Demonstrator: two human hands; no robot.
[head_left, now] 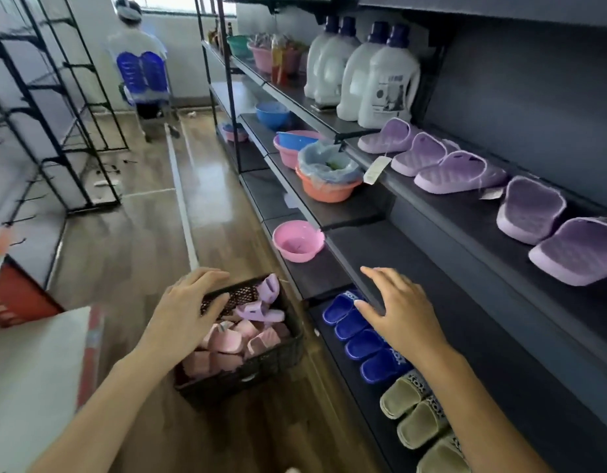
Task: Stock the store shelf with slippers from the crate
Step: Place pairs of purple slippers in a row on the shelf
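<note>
A black plastic crate [261, 367] stands on the wooden floor beside the shelf unit, holding several pink slippers [227, 343] and two purple slippers [261, 310]. My left hand [189, 305] hovers over the crate's left rim, fingers spread, holding nothing. My right hand [394, 312] is spread above the lowest shelf, over the row of blue slippers [356, 336]. Olive slippers [421, 414] continue that row toward me. Several purple slippers [459, 172] lie on the upper dark shelf [534, 233].
The middle shelf [414, 268] holds only a pink basin [297, 240] at its far end. Other basins and white detergent jugs [363, 70] fill the farther shelves. A white box [32, 380] and a red box sit at my left. A person stands far down the aisle by black racks.
</note>
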